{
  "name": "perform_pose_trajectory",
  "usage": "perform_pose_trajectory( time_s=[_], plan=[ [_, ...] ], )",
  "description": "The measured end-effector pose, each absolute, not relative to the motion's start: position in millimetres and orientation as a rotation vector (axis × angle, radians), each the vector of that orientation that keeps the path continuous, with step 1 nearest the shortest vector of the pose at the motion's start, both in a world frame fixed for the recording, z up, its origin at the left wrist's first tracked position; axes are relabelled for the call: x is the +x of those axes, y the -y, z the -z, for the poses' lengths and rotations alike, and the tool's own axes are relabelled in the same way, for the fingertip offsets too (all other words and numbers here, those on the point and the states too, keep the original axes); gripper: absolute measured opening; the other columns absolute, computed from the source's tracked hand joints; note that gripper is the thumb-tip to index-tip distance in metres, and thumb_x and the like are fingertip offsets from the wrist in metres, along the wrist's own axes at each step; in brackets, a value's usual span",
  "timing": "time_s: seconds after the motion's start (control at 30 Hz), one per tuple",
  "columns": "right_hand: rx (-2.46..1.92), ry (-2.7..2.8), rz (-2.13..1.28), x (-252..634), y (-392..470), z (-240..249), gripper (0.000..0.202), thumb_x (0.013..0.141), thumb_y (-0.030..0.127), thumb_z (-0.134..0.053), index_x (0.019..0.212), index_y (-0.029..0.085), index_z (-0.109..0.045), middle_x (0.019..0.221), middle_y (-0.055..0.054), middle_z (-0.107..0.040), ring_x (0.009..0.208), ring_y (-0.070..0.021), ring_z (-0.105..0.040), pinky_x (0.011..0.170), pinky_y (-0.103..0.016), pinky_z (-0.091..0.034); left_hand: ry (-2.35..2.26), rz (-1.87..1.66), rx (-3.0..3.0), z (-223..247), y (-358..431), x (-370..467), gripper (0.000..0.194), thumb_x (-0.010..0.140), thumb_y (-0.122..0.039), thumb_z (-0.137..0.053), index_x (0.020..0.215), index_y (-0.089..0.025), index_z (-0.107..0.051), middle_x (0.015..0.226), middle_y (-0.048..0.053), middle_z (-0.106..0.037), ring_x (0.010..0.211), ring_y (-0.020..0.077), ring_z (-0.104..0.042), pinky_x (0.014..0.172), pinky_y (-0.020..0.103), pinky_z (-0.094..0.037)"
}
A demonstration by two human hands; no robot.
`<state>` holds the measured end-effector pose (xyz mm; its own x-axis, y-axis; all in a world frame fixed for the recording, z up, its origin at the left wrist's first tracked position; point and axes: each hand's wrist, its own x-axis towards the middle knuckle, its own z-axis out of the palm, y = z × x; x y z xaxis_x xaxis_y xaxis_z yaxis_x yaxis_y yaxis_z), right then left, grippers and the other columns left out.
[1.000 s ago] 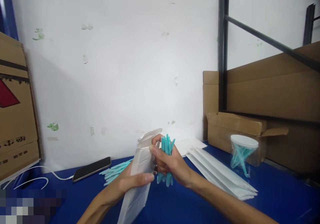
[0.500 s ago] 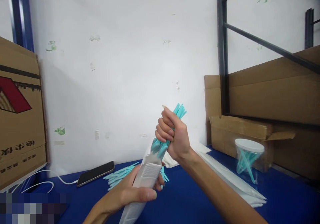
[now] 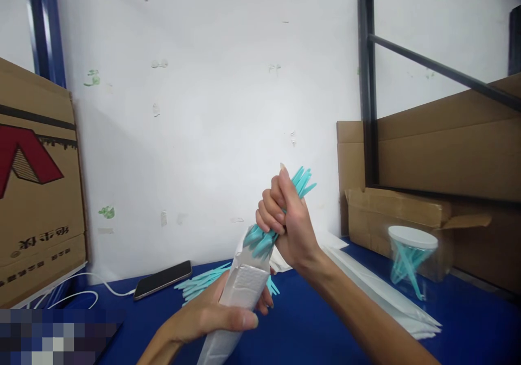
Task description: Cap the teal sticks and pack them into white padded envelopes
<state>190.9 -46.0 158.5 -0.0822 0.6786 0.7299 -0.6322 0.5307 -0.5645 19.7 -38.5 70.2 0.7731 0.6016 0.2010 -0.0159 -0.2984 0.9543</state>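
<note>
My right hand (image 3: 287, 213) is closed around a bundle of thin turquoise plastic sticks (image 3: 303, 179); their wider, spatula-like lower ends reach into the mouth of a white padded mailer bag (image 3: 248, 283). Wrapped about that bag is my left hand (image 3: 223, 313), thumb across the front and fingertips showing at its right side. The bag tilts, its open end up towards my right hand. More turquoise sticks (image 3: 199, 282) lie loose on the blue table (image 3: 301, 321), partly hidden behind the bag and my left hand.
A phone (image 3: 163, 279) on a white cable lies at the left. To the right, flat white bags (image 3: 382, 289) lie beside a clear jar with a white lid (image 3: 413, 237) holding turquoise sticks. Cardboard boxes (image 3: 36, 191) and a dark metal frame (image 3: 368, 109) border the table.
My view has turned slightly left, so the surroundings sit further right. The bundle's top ends are fanned a little wider; both hands keep their holds, with the stick ends still at the bag's mouth.
</note>
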Motion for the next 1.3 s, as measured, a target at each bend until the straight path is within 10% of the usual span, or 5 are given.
perform_pose_trajectory(
  time_s=[0.13,0.53,0.83,1.17,1.3],
  plan=[
    [-0.341,1.473,-0.723,192,45,-155,0.053,0.097,0.057,-0.047,0.059,0.021,-0.041,0.06,0.002,-0.048,0.065,-0.0135,-0.054,0.066,-0.027,-0.045,-0.335,-0.749,1.689,-67,37,21,0.064,0.078,-0.039,-0.07,0.136,-0.019,-0.051,0.109,0.009,-0.067,0.102,0.0264,-0.059,0.093,0.04,-0.041],
    [-0.639,1.909,-0.776,199,21,-145,0.054,0.083,0.063,-0.066,0.124,0.029,-0.055,0.131,-0.009,-0.056,0.116,-0.0261,-0.057,0.096,-0.044,-0.048,-0.323,-0.903,1.277,-53,28,17,0.05,0.077,-0.03,-0.069,0.125,-0.017,-0.063,0.102,0.01,-0.068,0.091,0.0236,-0.064,0.08,0.035,-0.049],
    [-0.735,2.186,-0.503,221,21,-158,0.035,0.092,0.05,-0.06,0.113,0.023,-0.068,0.107,-0.006,-0.071,0.089,-0.0204,-0.064,0.073,-0.031,-0.048,-0.316,-0.788,1.319,-59,31,20,0.063,0.075,-0.031,-0.067,0.134,-0.012,-0.057,0.118,0.017,-0.068,0.11,0.033,-0.063,0.1,0.045,-0.043],
    [-0.822,2.413,-0.621,243,-5,-155,0.042,0.081,0.038,-0.075,0.117,0.018,-0.064,0.084,-0.003,-0.075,0.074,-0.0188,-0.071,0.067,-0.027,-0.049,-0.826,-1.398,1.463,-54,3,4,0.042,0.081,-0.045,-0.073,0.108,-0.012,-0.07,0.106,0.012,-0.073,0.093,0.0269,-0.067,0.076,0.03,-0.05],
    [-0.708,2.437,-0.583,240,-9,-152,0.027,0.089,0.03,-0.066,0.113,0.018,-0.065,0.085,-0.004,-0.075,0.075,-0.0183,-0.072,0.069,-0.028,-0.052,-0.82,-1.55,1.485,-60,8,11,0.062,0.083,-0.045,-0.071,0.136,-0.022,-0.05,0.112,0.009,-0.071,0.094,0.0251,-0.068,0.08,0.032,-0.053]
  ],
)
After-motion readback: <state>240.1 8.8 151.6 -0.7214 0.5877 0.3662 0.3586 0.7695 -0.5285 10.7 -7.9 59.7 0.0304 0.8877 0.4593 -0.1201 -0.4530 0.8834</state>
